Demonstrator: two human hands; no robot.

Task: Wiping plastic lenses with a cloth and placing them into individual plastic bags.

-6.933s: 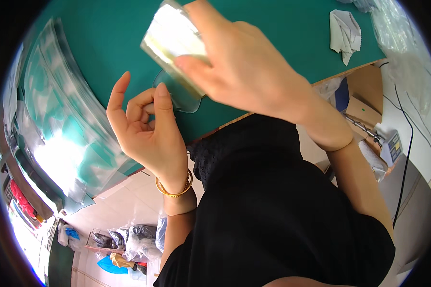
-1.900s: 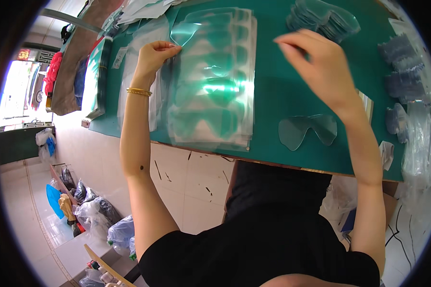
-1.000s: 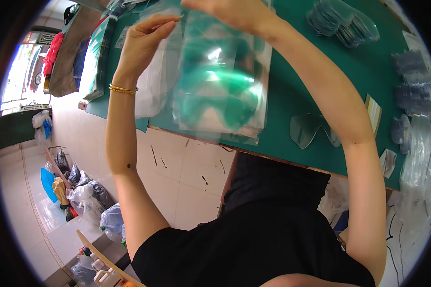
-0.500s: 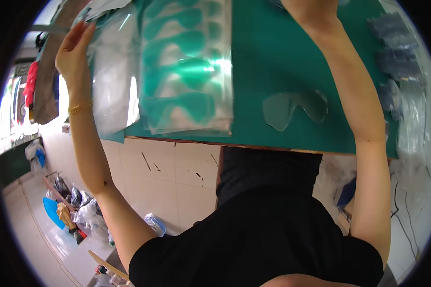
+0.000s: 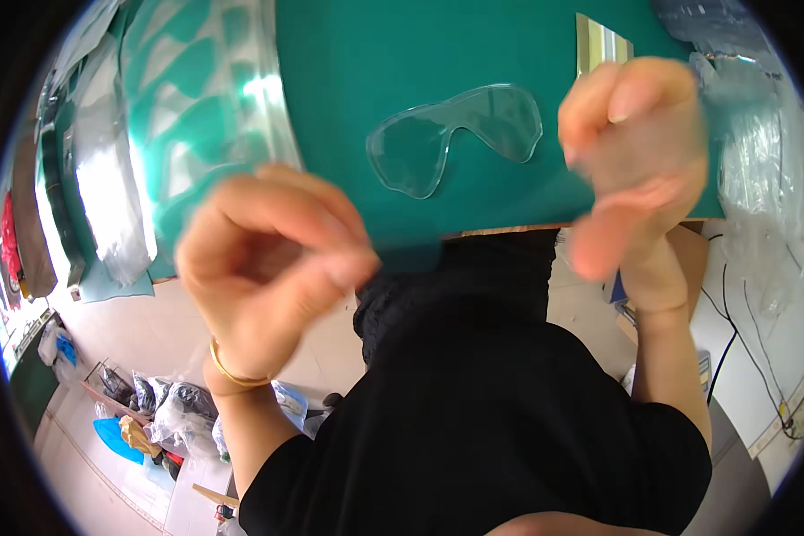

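My left hand [image 5: 277,259], blurred, is in front of the table's near edge, thumb and forefinger pinched together. A faint see-through patch [image 5: 411,256] shows beside those fingertips; what it belongs to I cannot make out. Over the table's right side is my right hand [image 5: 639,152], its upper fingers curled and its thumb low. Motion and a hazy see-through layer smear it, so its grip is unclear. Between the hands, flat on the green tabletop [image 5: 330,54], lies a clear goggle-shaped lens [image 5: 411,147], apart from both.
Clear sleeves with green-looking lens shapes [image 5: 179,107] lie at the table's left, beside a clear plastic bag [image 5: 112,179]. A yellow and silver strip [image 5: 603,45] stands behind my right hand. Dark wrapped bundles [image 5: 715,27] and clear plastic film [image 5: 759,179] are at the right.
Both hands have come back from the table's far side toward me. My view has shifted, and the lens appears farther left and up. The yellow and silver strip has come into sight.
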